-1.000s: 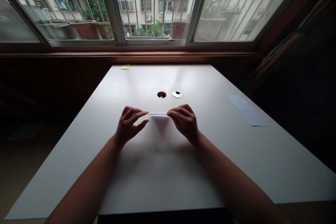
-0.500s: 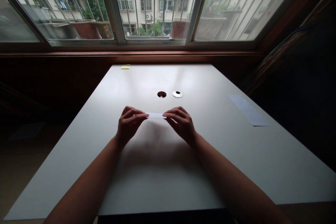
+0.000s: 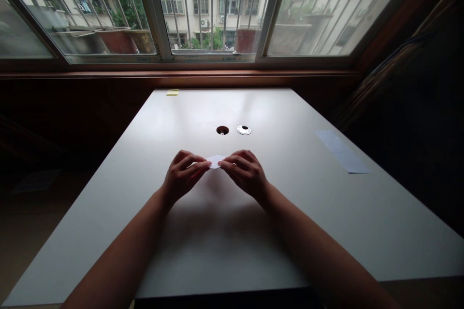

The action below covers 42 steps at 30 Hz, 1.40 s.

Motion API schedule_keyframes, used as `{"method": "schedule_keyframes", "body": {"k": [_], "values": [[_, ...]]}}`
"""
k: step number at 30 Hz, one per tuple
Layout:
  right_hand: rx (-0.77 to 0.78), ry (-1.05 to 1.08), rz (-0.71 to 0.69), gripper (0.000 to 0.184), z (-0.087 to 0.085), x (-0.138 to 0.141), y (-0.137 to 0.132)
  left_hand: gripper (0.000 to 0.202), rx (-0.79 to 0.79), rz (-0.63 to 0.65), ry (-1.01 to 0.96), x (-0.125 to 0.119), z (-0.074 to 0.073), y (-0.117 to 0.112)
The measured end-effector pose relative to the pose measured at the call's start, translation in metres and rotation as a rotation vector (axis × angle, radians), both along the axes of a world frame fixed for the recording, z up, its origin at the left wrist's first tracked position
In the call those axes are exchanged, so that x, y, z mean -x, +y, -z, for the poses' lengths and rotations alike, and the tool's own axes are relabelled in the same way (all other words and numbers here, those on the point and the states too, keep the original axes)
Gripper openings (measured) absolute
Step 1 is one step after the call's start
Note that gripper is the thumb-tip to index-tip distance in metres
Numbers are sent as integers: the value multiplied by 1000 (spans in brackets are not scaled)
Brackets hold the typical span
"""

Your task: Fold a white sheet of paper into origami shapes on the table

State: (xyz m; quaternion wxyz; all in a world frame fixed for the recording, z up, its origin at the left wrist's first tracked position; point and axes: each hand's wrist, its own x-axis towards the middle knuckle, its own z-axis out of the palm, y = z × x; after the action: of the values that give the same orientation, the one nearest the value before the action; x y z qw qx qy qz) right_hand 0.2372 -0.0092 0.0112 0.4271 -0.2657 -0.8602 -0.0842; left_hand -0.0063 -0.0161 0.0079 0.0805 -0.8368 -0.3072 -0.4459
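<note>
Between my two hands, above the middle of the white table [image 3: 217,260], is a small piece of white paper [image 3: 216,160]. My left hand [image 3: 184,171] pinches its left side between thumb and fingers. On the right side, my right hand [image 3: 244,171] pinches it the same way, the fingertips of both hands close together. The paper looks bent or folded, its edges partly covered by my fingers. A soft shadow of both hands falls on the tabletop below.
Beyond my hands the table has a round cable hole [image 3: 222,130], with a silver grommet cover [image 3: 244,130] beside it. A white paper sheet [image 3: 342,152] lies near the right edge. Yellow sticky paper [image 3: 173,92] sits at the far left corner, below the barred window [image 3: 213,19].
My hands have come closer together and slightly toward me. The paper, a flat narrow strip before, now shows a taller, angled shape between my fingertips.
</note>
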Motion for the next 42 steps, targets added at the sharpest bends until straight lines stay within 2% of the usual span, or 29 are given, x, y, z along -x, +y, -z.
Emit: {"method": "schedule_keyframes", "body": {"k": [4, 8, 14, 20, 24, 42], "values": [[-1, -76, 0, 25, -3, 4, -2, 30, 5, 53, 6, -2, 0, -4], [17, -38, -9, 23, -1, 5, -3, 29, 49, 86, -21, -3, 0, -5], [22, -4, -58, 26, 0, 4, -3, 29, 93, 103, -36, -7, 1, -5], [21, -22, -53, 26, 1, 5, -3, 18, 88, 109, -13, -9, 0, -7], [30, -34, -54, 23, 0, 6, -4, 19, 76, 115, -2, -9, 2, -6], [1, 70, 51, 15, 1, -12, 9, 12, 37, -21, -175, 6, 0, 2]]}}
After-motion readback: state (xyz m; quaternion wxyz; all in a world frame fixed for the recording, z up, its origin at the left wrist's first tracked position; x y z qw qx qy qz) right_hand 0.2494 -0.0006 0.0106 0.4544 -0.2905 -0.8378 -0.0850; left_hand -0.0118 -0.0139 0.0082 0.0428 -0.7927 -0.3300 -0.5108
